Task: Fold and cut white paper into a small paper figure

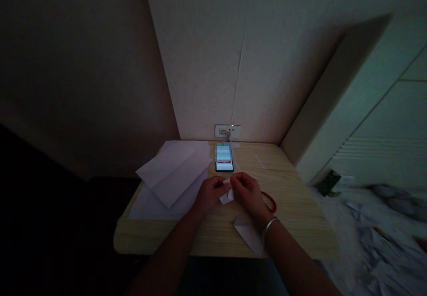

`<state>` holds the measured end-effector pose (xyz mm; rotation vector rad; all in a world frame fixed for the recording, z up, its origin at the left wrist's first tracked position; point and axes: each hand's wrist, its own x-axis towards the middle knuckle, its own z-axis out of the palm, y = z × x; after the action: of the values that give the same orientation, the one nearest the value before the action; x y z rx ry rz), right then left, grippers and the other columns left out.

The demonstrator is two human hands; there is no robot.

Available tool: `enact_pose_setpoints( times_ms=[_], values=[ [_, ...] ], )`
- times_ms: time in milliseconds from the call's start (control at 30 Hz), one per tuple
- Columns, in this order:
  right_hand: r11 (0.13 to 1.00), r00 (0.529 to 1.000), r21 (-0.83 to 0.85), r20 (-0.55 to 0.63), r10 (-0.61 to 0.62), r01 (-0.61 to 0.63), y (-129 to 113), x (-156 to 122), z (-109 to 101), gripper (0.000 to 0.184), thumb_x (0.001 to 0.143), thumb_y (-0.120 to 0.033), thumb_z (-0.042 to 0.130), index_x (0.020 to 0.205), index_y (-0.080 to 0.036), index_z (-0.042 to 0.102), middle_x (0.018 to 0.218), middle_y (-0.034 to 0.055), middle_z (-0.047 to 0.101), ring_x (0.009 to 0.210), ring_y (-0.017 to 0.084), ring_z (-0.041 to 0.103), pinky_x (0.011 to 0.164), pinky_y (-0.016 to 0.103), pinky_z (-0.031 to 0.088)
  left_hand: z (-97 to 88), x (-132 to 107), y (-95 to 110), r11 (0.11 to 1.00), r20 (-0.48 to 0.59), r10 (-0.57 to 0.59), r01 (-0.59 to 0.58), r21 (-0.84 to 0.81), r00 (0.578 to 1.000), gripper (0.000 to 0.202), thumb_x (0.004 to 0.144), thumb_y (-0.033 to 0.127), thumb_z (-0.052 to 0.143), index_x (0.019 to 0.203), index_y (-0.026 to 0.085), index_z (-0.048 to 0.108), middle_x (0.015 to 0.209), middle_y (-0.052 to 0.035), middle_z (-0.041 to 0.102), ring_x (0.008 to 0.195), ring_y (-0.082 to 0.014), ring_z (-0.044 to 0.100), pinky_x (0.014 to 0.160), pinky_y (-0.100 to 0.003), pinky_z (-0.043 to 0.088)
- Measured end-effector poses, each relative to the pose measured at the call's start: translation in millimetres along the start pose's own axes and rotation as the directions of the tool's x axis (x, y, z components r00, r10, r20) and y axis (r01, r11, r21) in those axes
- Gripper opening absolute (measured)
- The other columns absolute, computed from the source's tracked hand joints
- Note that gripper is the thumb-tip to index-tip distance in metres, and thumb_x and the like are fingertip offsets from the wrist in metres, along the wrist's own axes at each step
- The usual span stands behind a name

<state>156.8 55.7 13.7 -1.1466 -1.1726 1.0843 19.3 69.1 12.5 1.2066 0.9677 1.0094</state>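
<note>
A small paper (227, 197) is pinched at the centre of the frame.
The left hand (208, 194) and right hand (247, 191) both grip it above the table (300, 207); pressing close to the edge should, I think, keep the fold straight.

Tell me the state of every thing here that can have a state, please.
small white paper piece: pinched between both hands.
left hand: shut on the paper piece.
right hand: shut on the paper piece.
black smartphone: lying flat, screen lit.
large white paper sheets: unfolded, overlapping, lying flat.
red looped thing: lying flat, partly hidden behind the right hand.
white triangular paper: lying flat, untouched.
</note>
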Motion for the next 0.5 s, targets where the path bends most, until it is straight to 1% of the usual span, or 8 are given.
enact_pose_setpoints(
  times_ms=[100,200,300,400,467,500],
  values=[
    [1.000,0.999,0.002,0.049,0.014,-0.014,1.0,0.6,-0.5,0.017,0.073,-0.034,0.062,0.069,-0.017,0.061,0.064,-0.0012,0.058,0.058,0.012,0.049,0.056,0.023,0.039,-1.1,2.0,-4.1,0.999,-0.025,-0.037,0.036,-0.013,0.999,0.026,0.063,0.037,0.071,0.066,0.013,0.061,0.055,0.0018,0.057,0.049,-0.0092,0.048,0.048,-0.021,0.034],
    [0.998,0.996,0.034,0.077,0.041,-0.044,3.3,1.2,-0.8,0.017,0.073,-0.035,0.063,0.071,-0.017,0.062,0.065,-0.0009,0.060,0.057,0.012,0.050,0.055,0.023,0.040,-2.2,3.2,-6.8,0.997,-0.027,-0.043,0.041,-0.062,0.999,0.025,0.063,0.036,0.073,0.066,0.013,0.062,0.056,0.0019,0.059,0.048,-0.0091,0.049,0.048,-0.021,0.035],
    [0.998,0.996,0.034,0.076,0.047,-0.049,5.3,1.9,-1.0,0.018,0.073,-0.035,0.063,0.072,-0.018,0.063,0.065,-0.0010,0.062,0.056,0.012,0.051,0.054,0.024,0.040,-3.0,2.6,-7.0,0.992,0.004,-0.044,0.044,-0.120,0.999,0.022,0.062,0.032,0.074,0.069,0.013,0.064,0.058,0.0015,0.062,0.050,-0.0093,0.052,0.050,-0.021,0.038],
    [0.999,0.997,0.021,0.059,0.041,-0.042,6.2,3.0,-1.3,0.017,0.074,-0.035,0.062,0.072,-0.018,0.064,0.065,-0.0006,0.062,0.057,0.013,0.052,0.055,0.024,0.041,-3.5,1.7,-5.3,0.988,0.034,-0.055,0.059,-0.142,0.998,0.021,0.061,0.029,0.075,0.070,0.013,0.065,0.060,0.0010,0.063,0.052,-0.0096,0.054,0.052,-0.020,0.039],
    [0.999,0.998,0.016,0.063,0.029,-0.030,6.6,3.8,-1.5,0.017,0.074,-0.035,0.062,0.076,-0.018,0.065,0.071,0.0007,0.065,0.061,0.014,0.055,0.058,0.025,0.043,-3.8,2.0,-3.5,0.986,-0.002,-0.065,0.064,-0.152,0.998,0.021,0.060,0.027,0.076,0.070,0.012,0.065,0.061,0.0007,0.064,0.052,-0.0096,0.055,0.052,-0.020,0.040],
    [1.000,0.998,0.021,0.061,0.014,-0.015,6.7,4.0,-1.6,0.018,0.074,-0.035,0.063,0.082,-0.019,0.065,0.076,0.0014,0.066,0.065,0.015,0.056,0.062,0.026,0.044,-4.0,2.4,-2.6,0.985,-0.044,-0.064,0.056,-0.166,0.997,0.022,0.059,0.027,0.076,0.070,0.012,0.065,0.061,0.0005,0.064,0.053,-0.0095,0.055,0.053,-0.020,0.040]
  ],
)
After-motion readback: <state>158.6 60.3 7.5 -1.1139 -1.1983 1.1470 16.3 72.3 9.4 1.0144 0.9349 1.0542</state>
